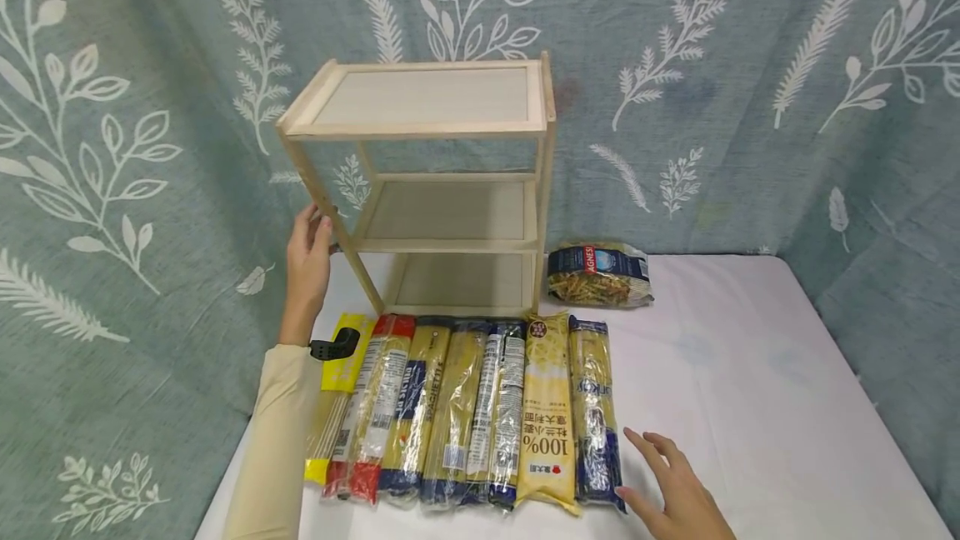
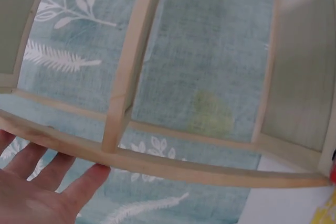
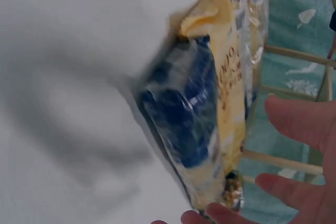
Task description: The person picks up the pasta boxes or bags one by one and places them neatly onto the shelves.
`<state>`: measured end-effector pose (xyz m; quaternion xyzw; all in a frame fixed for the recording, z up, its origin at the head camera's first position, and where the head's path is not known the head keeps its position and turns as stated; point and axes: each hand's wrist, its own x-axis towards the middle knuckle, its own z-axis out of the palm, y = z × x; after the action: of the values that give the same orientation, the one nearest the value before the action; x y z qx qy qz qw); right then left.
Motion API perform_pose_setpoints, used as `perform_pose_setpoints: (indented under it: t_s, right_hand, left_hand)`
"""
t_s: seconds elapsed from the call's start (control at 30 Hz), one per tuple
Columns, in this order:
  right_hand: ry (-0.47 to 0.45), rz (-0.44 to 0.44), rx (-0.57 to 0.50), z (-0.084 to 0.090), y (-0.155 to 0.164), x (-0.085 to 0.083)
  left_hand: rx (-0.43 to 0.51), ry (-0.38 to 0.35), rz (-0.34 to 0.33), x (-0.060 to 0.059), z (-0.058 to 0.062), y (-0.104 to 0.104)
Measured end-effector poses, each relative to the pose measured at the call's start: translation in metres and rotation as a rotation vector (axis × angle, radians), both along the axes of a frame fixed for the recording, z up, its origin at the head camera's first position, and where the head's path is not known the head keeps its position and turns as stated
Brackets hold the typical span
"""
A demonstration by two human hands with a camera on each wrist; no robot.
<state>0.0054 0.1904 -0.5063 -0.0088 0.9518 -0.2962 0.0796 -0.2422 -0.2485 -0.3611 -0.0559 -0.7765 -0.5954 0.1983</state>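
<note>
A three-tier wooden shelf (image 1: 420,127) stands at the back of the white table. My left hand (image 1: 308,261) is at its left front post, with fingertips against the wood (image 2: 63,142); part of the fingers is hidden behind the post. In front of the shelf lies a row of several pasta packs, among them a red-ended pack (image 1: 372,407), a cream-yellow pack (image 1: 547,415) and, at the right end, a blue-ended spaghetti pack (image 1: 595,415). My right hand (image 1: 675,490) hovers beside that last pack, fingers spread and holding nothing.
A dark-labelled bag of short pasta (image 1: 600,275) lies at the back, just right of the shelf. Grey-green leaf-patterned curtains (image 1: 712,107) enclose the white table (image 1: 757,390) at the back and sides.
</note>
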Motion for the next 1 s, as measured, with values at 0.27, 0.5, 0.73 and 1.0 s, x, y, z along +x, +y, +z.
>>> perform_pose_setpoints:
  t_s: [0.27,0.5,0.73,1.0]
  right_hand:
    - [-0.026,-0.062,-0.043,-0.035,-0.020,-0.007]
    - [-0.045,-0.108,-0.058,-0.046,-0.039,-0.026]
    - [-0.039,-0.151,-0.105,-0.047,-0.042,-0.038]
    - [0.037,-0.187,-0.230,-0.036,-0.039,-0.035]
  left_hand:
    - [0.052,-0.023,0.022,-0.013,-0.007,0.000]
    - [0.040,-0.040,0.100,-0.029,-0.034,-0.008]
    - [0.041,-0.045,0.092,-0.015,-0.033,0.001]
    - [0.000,-0.013,0.117,-0.015,-0.032,0.002]
